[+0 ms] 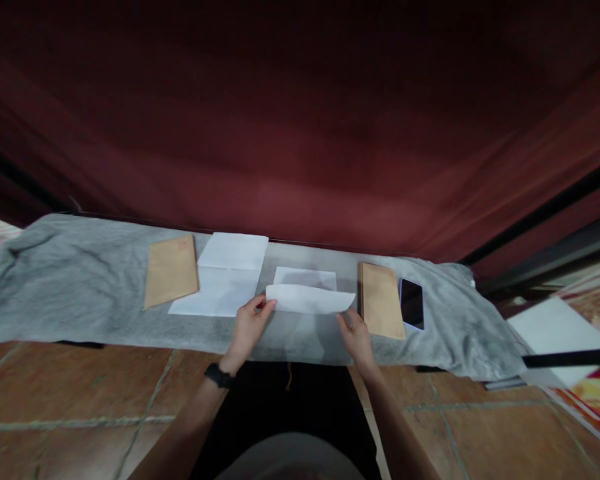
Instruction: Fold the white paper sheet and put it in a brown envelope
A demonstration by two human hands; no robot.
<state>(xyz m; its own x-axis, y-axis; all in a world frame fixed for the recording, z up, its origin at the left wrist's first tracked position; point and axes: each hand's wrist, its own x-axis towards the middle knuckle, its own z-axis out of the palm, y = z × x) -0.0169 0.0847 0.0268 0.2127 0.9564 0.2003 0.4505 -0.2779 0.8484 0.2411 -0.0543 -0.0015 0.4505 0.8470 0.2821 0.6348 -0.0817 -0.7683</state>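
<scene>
A white sheet of paper [310, 299] is held raised at its near edge, its upper part curling over. My left hand [253, 325] pinches its left end between thumb and fingers. At the right end, my right hand [355, 337] has its fingers closed on the paper's corner. Behind the raised part, another flat white part [305, 277] lies on the grey cloth; I cannot tell whether it is the same sheet. Left of my hands are creased white sheets [230, 283] and a brown envelope [173, 272] with a reddish mark.
A stack of brown envelopes [383, 300] lies right of my right hand, with a phone [412, 304] beside it. Grey cloth [95, 287] covers the narrow surface. A dark red curtain [300, 147] rises behind. White board [555, 337] stands at far right.
</scene>
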